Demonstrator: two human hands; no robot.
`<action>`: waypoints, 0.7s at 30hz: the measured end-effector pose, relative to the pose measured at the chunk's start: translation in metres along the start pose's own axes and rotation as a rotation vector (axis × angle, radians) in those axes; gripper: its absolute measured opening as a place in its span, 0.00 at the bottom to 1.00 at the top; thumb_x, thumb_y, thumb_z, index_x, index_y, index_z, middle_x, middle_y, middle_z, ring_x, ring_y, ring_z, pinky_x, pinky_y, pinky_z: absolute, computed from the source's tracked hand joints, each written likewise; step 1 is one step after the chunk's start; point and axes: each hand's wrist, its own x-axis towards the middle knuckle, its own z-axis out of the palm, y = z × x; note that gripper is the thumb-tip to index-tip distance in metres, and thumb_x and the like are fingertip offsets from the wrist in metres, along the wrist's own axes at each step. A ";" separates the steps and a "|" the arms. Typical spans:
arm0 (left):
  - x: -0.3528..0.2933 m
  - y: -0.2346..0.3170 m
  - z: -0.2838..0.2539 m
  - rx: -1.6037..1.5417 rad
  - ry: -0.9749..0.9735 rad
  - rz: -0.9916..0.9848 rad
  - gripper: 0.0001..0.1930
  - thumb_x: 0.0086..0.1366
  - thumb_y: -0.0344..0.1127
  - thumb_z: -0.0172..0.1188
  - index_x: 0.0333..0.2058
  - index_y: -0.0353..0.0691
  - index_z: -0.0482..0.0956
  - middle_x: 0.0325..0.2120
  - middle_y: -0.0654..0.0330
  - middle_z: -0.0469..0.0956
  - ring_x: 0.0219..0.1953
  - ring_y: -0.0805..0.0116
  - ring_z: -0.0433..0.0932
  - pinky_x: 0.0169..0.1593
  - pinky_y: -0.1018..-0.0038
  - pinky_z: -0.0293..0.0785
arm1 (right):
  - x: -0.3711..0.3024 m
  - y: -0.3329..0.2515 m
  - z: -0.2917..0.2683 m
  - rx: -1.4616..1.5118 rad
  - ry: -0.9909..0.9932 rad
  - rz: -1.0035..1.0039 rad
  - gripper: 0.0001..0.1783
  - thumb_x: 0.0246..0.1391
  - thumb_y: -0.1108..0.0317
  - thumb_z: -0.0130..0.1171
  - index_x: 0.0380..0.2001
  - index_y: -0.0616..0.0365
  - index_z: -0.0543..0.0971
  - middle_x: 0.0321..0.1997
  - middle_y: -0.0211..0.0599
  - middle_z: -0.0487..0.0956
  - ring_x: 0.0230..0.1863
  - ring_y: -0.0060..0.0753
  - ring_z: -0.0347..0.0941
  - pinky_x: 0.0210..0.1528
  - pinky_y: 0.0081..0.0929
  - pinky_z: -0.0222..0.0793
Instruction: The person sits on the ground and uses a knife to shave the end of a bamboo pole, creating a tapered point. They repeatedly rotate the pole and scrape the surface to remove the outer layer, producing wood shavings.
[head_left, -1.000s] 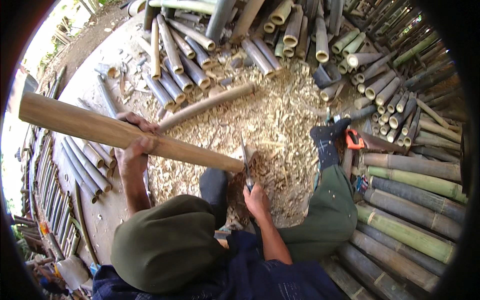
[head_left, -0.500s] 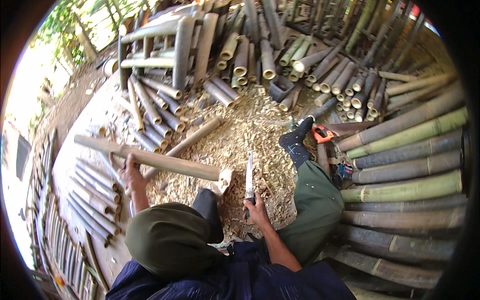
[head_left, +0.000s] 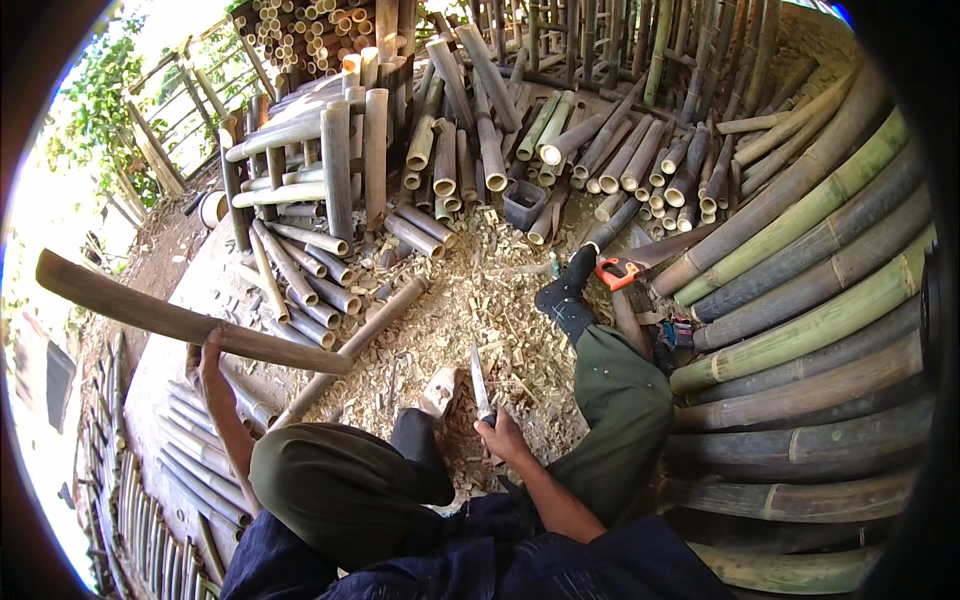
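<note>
My left hand (head_left: 208,365) is closed around a brownish bamboo pole (head_left: 270,348), raised off the ground at the left. The pole slants, with its far-left end higher in the picture. My right hand (head_left: 504,437) grips the dark handle of a knife (head_left: 478,378) in front of me, its pale blade pointing away. Just left of the blade is a small wooden block (head_left: 438,390) with a light, cut top, beside my left boot. Beyond the raised pole, a second bamboo pole (head_left: 372,340) lies on the ground.
Wood chips (head_left: 480,285) cover the ground. An orange-handled saw (head_left: 618,272) lies by my right foot. Thick bamboo poles (head_left: 810,395) are stacked at the right, and cut pieces (head_left: 205,450) lie at the left. A bamboo bench (head_left: 290,190) and a dark plastic tub (head_left: 523,205) stand farther off.
The bamboo pole in my left hand has swung left, away from the wooden block. My right hand with the knife has shifted slightly left and down. The view has tilted up.
</note>
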 end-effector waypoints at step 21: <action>-0.100 -0.126 0.041 -0.155 0.652 -0.519 0.18 0.53 0.35 0.81 0.34 0.36 0.80 0.27 0.57 0.82 0.26 0.65 0.81 0.31 0.68 0.79 | -0.018 -0.065 -0.001 -0.364 -0.086 -0.133 0.21 0.67 0.54 0.58 0.46 0.63 0.71 0.32 0.60 0.81 0.36 0.70 0.79 0.36 0.59 0.72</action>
